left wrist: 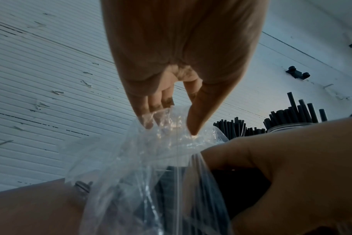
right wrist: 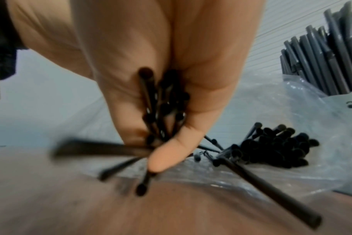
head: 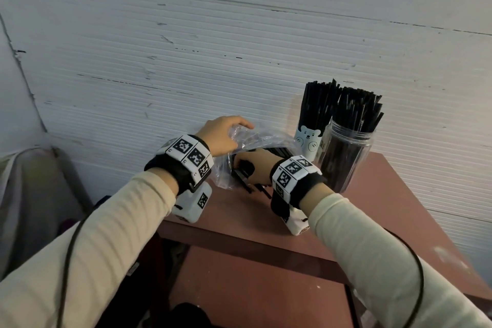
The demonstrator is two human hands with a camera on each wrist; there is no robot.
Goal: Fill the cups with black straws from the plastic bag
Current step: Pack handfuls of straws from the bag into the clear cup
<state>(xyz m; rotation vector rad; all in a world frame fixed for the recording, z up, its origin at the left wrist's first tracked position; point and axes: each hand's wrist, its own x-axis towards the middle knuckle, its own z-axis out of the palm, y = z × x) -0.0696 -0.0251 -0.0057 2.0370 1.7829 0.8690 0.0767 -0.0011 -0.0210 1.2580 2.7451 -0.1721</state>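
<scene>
A clear plastic bag (head: 255, 141) lies on the brown table (head: 372, 194), with black straws (right wrist: 275, 146) inside it. My left hand (head: 226, 136) pinches the bag's upper edge (left wrist: 171, 127) and lifts it. My right hand (head: 255, 168) is at the bag's mouth and grips a bundle of black straws (right wrist: 163, 108). A few loose straws (right wrist: 271, 190) stick out onto the table. A white bear cup (head: 308, 141) and a clear plastic jar (head: 346, 157) stand at the back right, both packed with black straws (head: 354, 112).
A white ribbed wall (head: 239, 48) runs close behind the table. The table's front edge (head: 239, 242) is near my wrists, with a lower shelf (head: 253, 287) under it. A pale bag or cloth (head: 32, 194) sits to the left, off the table.
</scene>
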